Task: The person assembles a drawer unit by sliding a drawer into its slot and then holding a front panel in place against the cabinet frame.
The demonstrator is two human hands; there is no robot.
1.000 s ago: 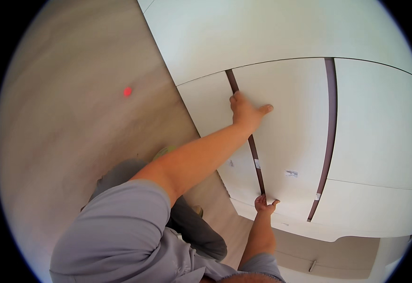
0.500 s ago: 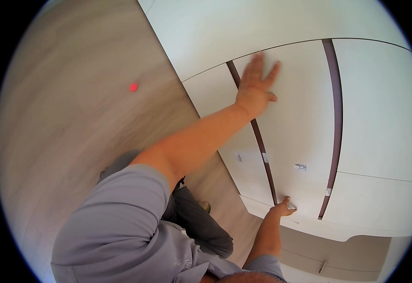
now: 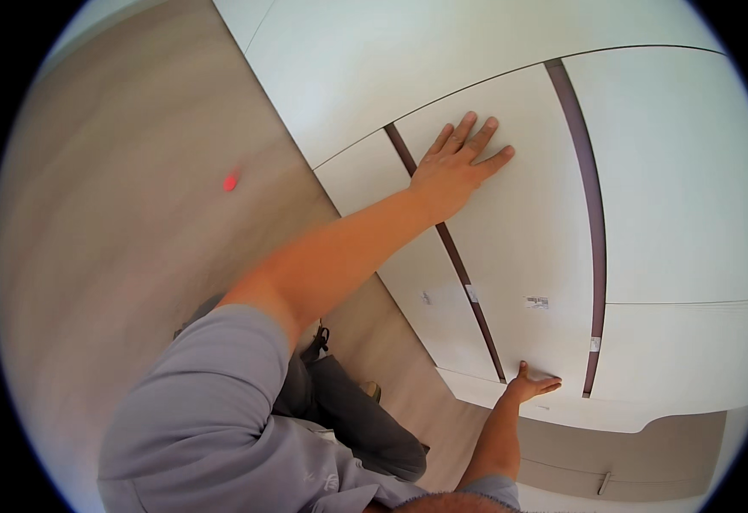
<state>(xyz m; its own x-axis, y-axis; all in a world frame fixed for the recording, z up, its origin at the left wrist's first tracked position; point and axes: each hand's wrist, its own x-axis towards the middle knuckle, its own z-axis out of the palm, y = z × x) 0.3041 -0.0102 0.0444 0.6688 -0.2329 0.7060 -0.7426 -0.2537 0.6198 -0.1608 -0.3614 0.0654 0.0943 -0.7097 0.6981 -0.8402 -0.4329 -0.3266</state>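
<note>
My left hand (image 3: 455,171) lies with its fingers spread on a white drawer front (image 3: 519,197), close to the seam under the panel above. It holds nothing, and its wrist crosses a dark brown groove (image 3: 455,256). Near the opposite end of the same front, my right hand (image 3: 535,385) rests with thumb raised and fingers stretched out, just beside the groove's end. A small printed label (image 3: 537,303) sticks to the front between my hands. A second dark groove (image 3: 594,197) runs along the front's other side.
White panels (image 3: 673,171) continue to the right, and a wide white panel (image 3: 391,51) adjoins at the top. Wood-look floor (image 3: 134,274) spreads on the left, with a small red spot (image 3: 230,182) on it. A grey-brown recess (image 3: 647,453) with a handle-like bar (image 3: 604,483) lies lower right.
My left hand has drawn slightly back from the upper seam, its fingers now spread and still. My right hand has slid a little to the right along the front's lower end. The view has shifted.
</note>
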